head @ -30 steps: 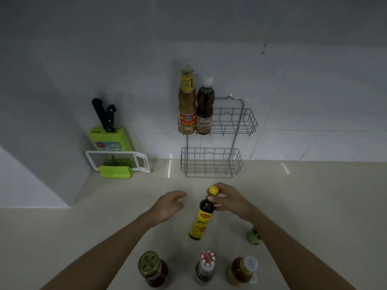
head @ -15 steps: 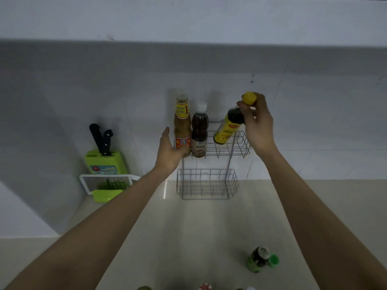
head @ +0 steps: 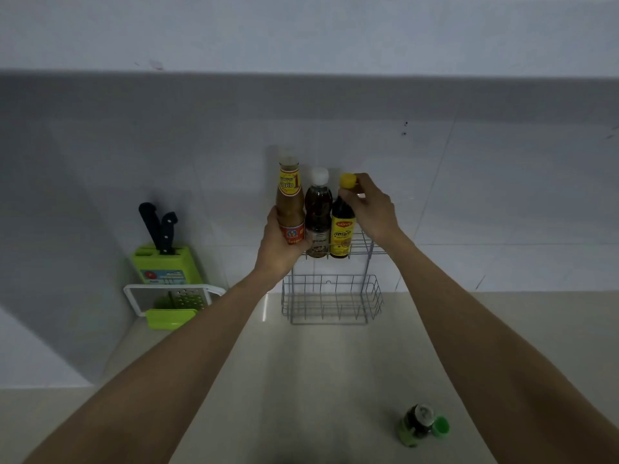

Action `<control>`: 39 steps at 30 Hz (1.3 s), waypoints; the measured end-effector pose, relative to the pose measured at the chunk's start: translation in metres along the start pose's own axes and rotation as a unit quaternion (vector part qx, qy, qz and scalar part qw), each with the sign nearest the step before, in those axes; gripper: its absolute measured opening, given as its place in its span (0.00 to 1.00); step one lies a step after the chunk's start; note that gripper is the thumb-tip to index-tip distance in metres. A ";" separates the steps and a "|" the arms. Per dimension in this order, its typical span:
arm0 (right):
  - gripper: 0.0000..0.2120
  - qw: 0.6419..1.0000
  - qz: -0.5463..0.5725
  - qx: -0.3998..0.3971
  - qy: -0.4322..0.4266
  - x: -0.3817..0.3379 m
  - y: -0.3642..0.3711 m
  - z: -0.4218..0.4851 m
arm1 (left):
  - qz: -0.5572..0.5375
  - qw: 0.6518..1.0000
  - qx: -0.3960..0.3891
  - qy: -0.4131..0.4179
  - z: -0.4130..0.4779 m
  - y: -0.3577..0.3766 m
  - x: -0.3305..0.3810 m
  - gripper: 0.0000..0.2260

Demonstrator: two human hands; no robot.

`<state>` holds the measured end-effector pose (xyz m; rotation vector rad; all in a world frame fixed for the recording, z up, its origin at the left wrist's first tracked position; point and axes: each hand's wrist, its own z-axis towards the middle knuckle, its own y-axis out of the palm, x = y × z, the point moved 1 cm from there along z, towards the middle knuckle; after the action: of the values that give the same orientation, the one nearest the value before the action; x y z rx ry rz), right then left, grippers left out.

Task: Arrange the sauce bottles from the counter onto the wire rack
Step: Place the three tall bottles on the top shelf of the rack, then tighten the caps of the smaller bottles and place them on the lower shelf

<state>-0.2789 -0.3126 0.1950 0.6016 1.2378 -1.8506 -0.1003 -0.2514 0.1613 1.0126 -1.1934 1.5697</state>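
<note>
Thin wire, shiny plastic, polished stone-like top

The wire rack point(head: 331, 299) is thin, pale metal rod with a dull sheen. The three bottles on its upper tier look clear and glossy, with paper-like labels (the yellow cap point(head: 347, 180) reads as smooth plastic). The desk point(head: 301, 380) is smooth and glossy, mirroring the rack faintly. The knife block point(head: 165, 266) and grater point(head: 172, 303) look like matt green and white plastic.
</note>
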 end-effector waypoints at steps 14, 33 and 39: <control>0.12 0.993 0.096 -0.068 0.032 0.022 0.009 -0.010 | 0.009 0.998 -0.049 -0.037 -0.004 -0.003 -0.004 0.45; 0.31 0.997 0.070 -0.016 0.041 0.016 0.016 -0.043 | 0.043 0.997 -0.046 -0.034 -0.029 -0.007 0.010 0.38; 0.24 0.995 0.083 0.058 0.011 0.009 0.012 -0.091 | 0.082 0.994 -0.046 -0.050 -0.062 -0.030 -0.010 0.23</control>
<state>-0.2777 -0.2352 0.1454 0.7667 1.0667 -1.7882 -0.0739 -0.1881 0.1463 0.9622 -1.4365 1.5880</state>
